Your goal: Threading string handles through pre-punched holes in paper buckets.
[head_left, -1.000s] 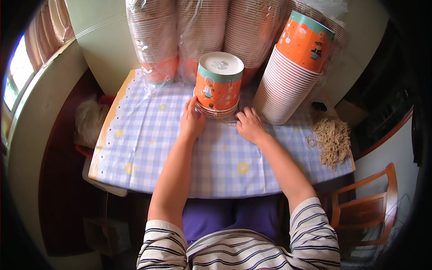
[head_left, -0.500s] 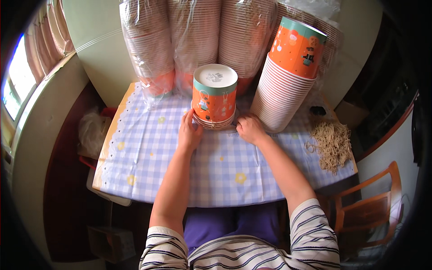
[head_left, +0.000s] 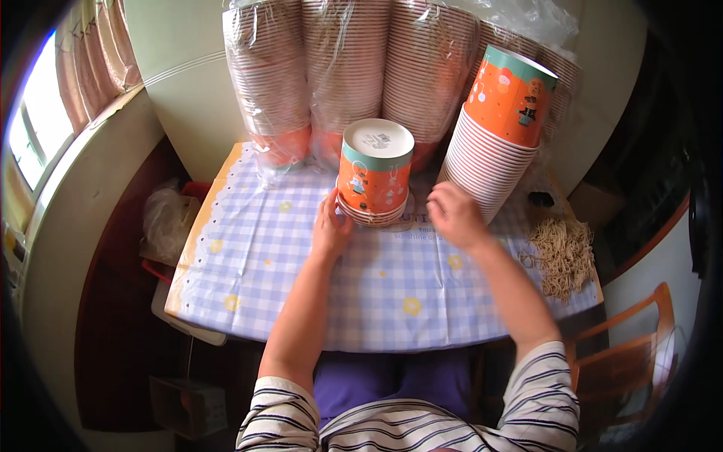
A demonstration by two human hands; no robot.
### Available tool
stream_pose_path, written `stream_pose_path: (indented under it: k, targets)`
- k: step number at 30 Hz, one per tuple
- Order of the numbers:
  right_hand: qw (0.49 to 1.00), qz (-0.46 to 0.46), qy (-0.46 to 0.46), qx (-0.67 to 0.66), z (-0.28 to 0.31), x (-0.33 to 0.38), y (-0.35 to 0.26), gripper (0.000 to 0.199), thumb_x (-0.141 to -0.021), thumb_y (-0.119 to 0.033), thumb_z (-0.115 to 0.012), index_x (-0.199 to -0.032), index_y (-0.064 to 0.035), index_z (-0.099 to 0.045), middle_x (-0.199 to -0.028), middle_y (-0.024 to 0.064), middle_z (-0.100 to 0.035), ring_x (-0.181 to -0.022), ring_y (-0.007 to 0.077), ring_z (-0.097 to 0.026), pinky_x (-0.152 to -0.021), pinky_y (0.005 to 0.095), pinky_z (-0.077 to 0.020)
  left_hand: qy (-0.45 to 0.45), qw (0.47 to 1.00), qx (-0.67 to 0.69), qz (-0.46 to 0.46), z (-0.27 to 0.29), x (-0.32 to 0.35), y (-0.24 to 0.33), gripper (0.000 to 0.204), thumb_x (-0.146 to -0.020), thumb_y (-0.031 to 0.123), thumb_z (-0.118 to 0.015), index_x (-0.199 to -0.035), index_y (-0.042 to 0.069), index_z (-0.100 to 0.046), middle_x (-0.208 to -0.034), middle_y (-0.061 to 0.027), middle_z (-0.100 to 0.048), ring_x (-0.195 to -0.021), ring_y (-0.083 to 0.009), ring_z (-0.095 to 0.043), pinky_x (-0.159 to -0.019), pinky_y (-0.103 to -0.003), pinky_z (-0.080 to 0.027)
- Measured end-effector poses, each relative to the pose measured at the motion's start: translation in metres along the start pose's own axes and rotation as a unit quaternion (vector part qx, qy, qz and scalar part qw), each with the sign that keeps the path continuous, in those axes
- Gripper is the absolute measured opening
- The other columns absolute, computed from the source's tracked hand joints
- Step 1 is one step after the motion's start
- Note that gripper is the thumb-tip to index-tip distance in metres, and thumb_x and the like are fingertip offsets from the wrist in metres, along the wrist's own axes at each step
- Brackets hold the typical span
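A person's left hand (head_left: pixel 331 226) cups the base of a short stack of upturned orange paper cups (head_left: pixel 373 175) mid-counter (head_left: pixel 301 286), while the open right hand (head_left: pixel 454 215) hovers empty between it and the taller leaning stack (head_left: pixel 501 135), seemingly mid-sorting; next likely needs a steadying two-handed grip.

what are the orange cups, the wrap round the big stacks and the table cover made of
Orange cups: seemingly matte paper, with thin rolled rims stacked tight and a printed wall. Wrap: clear thin plastic film, shown by its glossy creases. Table cover: probably wipeable vinyl or coated cloth; its smooth checked print looks faintly shiny, though that remains uncertain.
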State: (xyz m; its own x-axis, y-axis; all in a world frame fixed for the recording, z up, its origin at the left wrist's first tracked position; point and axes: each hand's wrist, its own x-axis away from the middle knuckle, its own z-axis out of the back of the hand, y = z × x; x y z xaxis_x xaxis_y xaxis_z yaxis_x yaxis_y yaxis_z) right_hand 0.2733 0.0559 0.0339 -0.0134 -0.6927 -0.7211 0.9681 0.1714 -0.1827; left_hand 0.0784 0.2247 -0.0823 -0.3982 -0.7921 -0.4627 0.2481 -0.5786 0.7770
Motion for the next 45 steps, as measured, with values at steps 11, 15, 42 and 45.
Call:
stream_pose_path:
  k: [11,15,42,45]
  targets:
    - [0.949,-0.045,0.149,0.275,0.216,-0.14,0.015,0.051,-0.076,-0.028,-0.071,-0.117,-0.0042,-0.054,-0.113,0.0136,-0.056,-0.099,0.0292,-0.057,-0.085,0.0372,-0.0461,0.109,0.98,-0.04,-0.158,0.015,0.01,0.047,0.055,-0.073,0.0,-0.061,-0.126,0.005,-0.047,-0.117,-0.0186,-0.052,-0.103,-0.0361,-0.054,-0.085,-0.041,-0.046]
    - [0.974,-0.117,-0.044,0.189,0.21,-0.163,0.028,0.047,-0.071,-0.028,-0.075,-0.106,-0.0003,-0.061,-0.108,0.0162,-0.058,-0.096,0.0281,-0.058,-0.083,0.0379,-0.0466,-0.006,0.966,0.01,-0.257,-0.004,0.038,0.098,0.04,-0.069,-0.001,-0.063,-0.108,0.005,-0.057,-0.103,-0.0152,-0.058,-0.099,-0.0351,-0.055,-0.085,-0.04,-0.046]
    - [0.943,0.035,0.27,0.191,0.297,-0.174,0.0,0.034,-0.076,-0.025,-0.073,-0.096,-0.0011,-0.061,-0.087,0.0102,-0.065,-0.074,0.0192,-0.062,-0.067,0.0313,-0.0499,-0.102,0.986,0.084,-0.097,-0.045,0.062,0.073,0.012,-0.075,0.008,-0.061,-0.086,0.005,-0.066,-0.087,-0.0137,-0.062,-0.078,-0.0301,-0.062,-0.069,-0.037,-0.052]
    - [0.943,-0.003,0.32,0.088,0.312,-0.12,-0.037,0.029,-0.084,-0.018,-0.07,-0.105,-0.0009,-0.059,-0.08,0.0009,-0.061,-0.067,0.0052,-0.053,-0.06,0.0199,-0.043,-0.093,0.989,0.079,-0.08,-0.041,0.065,0.072,0.012,-0.075,0.009,-0.061,-0.085,0.005,-0.066,-0.087,-0.0139,-0.062,-0.081,-0.0315,-0.061,-0.072,-0.038,-0.051]
